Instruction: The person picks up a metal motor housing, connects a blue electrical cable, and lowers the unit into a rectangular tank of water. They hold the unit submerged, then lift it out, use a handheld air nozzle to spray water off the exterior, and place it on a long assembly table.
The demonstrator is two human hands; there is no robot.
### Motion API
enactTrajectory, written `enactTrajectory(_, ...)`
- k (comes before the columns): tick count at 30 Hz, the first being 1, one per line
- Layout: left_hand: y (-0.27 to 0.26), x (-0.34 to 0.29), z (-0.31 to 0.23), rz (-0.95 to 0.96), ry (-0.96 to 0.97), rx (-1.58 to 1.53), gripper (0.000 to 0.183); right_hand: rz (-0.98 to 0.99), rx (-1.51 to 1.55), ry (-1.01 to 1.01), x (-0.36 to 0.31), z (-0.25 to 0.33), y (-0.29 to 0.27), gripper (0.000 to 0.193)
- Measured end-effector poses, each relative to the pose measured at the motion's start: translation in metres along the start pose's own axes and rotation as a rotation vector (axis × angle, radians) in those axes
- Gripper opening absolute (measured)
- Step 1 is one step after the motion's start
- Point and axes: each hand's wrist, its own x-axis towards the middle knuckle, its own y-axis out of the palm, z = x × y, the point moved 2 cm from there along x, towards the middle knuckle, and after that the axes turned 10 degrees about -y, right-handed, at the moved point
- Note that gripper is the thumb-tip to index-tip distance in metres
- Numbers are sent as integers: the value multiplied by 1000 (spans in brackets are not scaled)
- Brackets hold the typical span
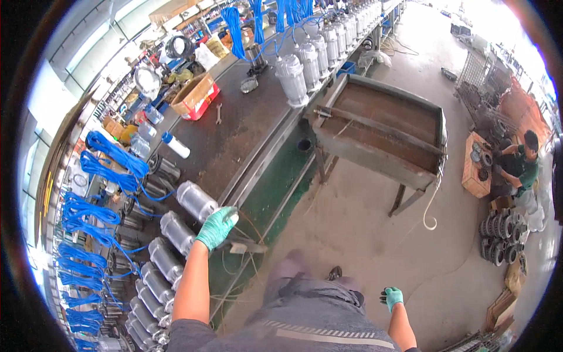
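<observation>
My left hand [216,229], in a green glove, is closed round the near end of a silver cylindrical motor [196,200]. This motor lies on its side at the bench edge, and part of its end is hidden by my fingers. Beside it, a second silver motor [177,231] heads a row of several like it, running toward the lower left. Coiled blue cables [117,158] lie behind the row, with leads running to the motors. My right hand [392,298], gloved in green with dark fingertips, hangs at my right side over the floor, fingers slightly apart and holding nothing.
Upright silver motors [291,79] stand along the bench farther off. A wrench [219,114], a red-and-white carton [196,97] and a white bottle [176,145] lie on the bench [234,138]. A metal trough [375,154] stands on legs ahead. At right, a person [522,164] crouches by a wooden crate [476,167].
</observation>
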Motion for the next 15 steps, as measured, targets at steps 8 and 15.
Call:
enactTrajectory(8,-17,271,-43,-54,11,-871,40,-130,93,41,53,46,34,18)
enactTrajectory(15,-43,562,-136,-201,-9,-981,46,-201,-123,303,1,17,57,18)
